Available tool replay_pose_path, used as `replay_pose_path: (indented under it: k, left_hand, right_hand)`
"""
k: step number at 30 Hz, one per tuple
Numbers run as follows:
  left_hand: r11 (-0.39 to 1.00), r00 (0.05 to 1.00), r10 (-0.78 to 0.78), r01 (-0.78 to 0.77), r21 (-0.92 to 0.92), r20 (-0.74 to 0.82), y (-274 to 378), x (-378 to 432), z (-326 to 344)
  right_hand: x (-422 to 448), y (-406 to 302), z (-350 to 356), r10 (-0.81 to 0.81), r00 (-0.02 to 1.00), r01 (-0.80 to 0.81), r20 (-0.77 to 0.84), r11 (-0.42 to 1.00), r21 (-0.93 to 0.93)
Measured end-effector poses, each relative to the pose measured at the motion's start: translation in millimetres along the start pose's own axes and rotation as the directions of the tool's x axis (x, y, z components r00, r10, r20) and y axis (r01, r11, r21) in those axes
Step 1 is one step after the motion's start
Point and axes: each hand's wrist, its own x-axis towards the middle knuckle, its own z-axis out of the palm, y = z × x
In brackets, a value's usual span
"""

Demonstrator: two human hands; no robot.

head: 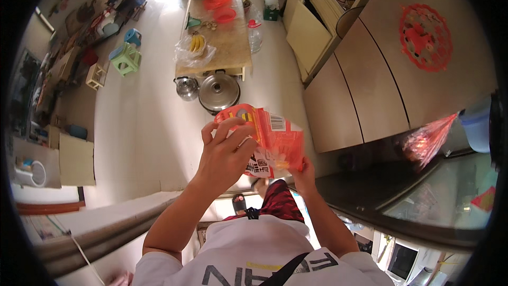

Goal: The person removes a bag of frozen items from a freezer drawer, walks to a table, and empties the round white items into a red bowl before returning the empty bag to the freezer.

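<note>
A red plastic food packet (281, 137) with a printed barcode and large dark lettering is held up in front of my chest. Its right part is see-through. My left hand (228, 153) is curled over the left side of the packet, with the thumb out of sight. At the lower right corner, my right hand (304, 177) pinches the packet's edge, and some of its fingers are hidden behind the plastic.
Ahead stands a low table (230, 53) bearing bananas (197, 42) and a red bowl (224, 15). A lidded metal pot (219, 92) and a glass kettle (186, 88) sit at its near end. Cabinets (369, 87) line the right. Stools (126, 59) stand left.
</note>
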Motion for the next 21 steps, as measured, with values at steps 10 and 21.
replay_pose_path:
  k: [10,21]
  left_hand:
    - [0.990,0.936,0.126,-0.095,-0.107,0.329,-103.1,238.8,20.4]
    - [0.856,0.977,0.110,0.000,-0.517,0.183,-244.0,417.0,112.9]
  right_hand:
    - [284.6,-11.6,-20.9,0.195,0.869,-0.119,0.454,0.974,-0.191]
    - [588.5,-54.3,6.7,0.076,0.814,-0.182,0.575,0.975,0.129]
